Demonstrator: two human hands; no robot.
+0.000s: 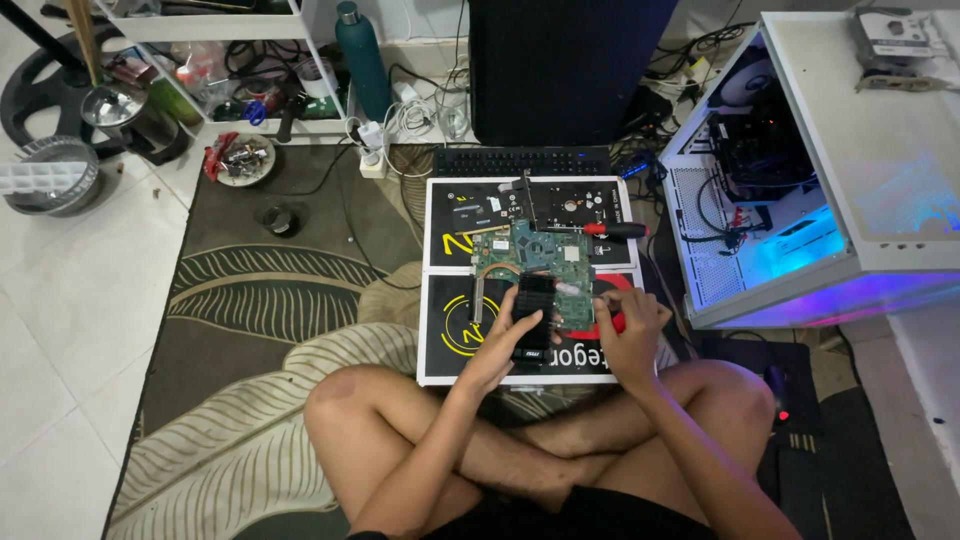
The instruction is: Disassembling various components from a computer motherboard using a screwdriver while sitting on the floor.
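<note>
Seated cross-legged on the floor, I work over a flat black-and-yellow box (450,330) that lies in front of my knees and serves as my work surface. My left hand (505,340) is curled around a black rectangular component (534,318), fingers along its left edge, thumb underneath; the hand is partly closed and clearly bears the part. My right hand (625,325) is closed at the fingertips near the component's right edge, just above a red patch printed on the box; whether it pinches a small fastener or tool I cannot tell. The green circuit board (530,255) lies just beyond both hands, the black component overlapping its near edge. A red-handled screwdriver (615,230) rests beyond my right hand, on the far half of the box. A keyboard (522,160) sits farther off, and an open white computer case (800,180) glows blue well to the right of my right hand.

To do this step well, I judge that the left hand should keep the component level and steady while the right works with fingertip pressure only, avoiding contact with the board's exposed parts.
</note>
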